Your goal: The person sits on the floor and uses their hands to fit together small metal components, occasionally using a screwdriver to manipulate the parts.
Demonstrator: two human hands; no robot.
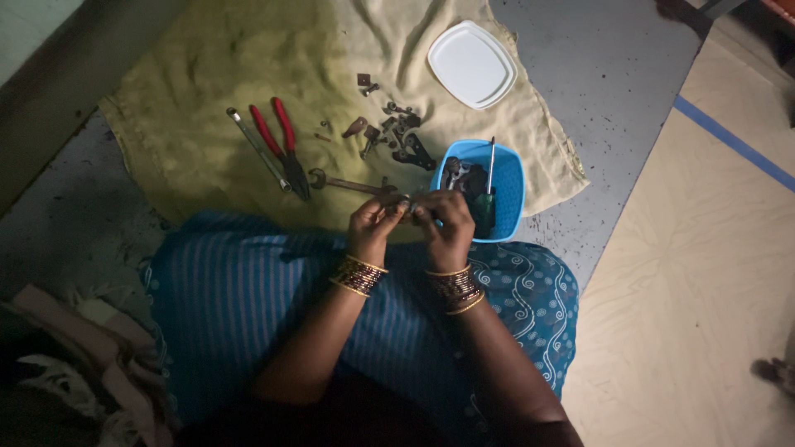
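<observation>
Both hands, left hand (pixel 374 222) and right hand (pixel 447 225), pinch shut on a small metal part (pixel 406 204) between their fingertips, above the lap. It looks stiff, light, possibly greasy; hold its edges. Just beyond sits a blue tub (pixel 507 178).

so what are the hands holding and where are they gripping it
Both the left hand and right hand pinch a small dark metal part between their fingertips; which part of it cannot be told.
</observation>
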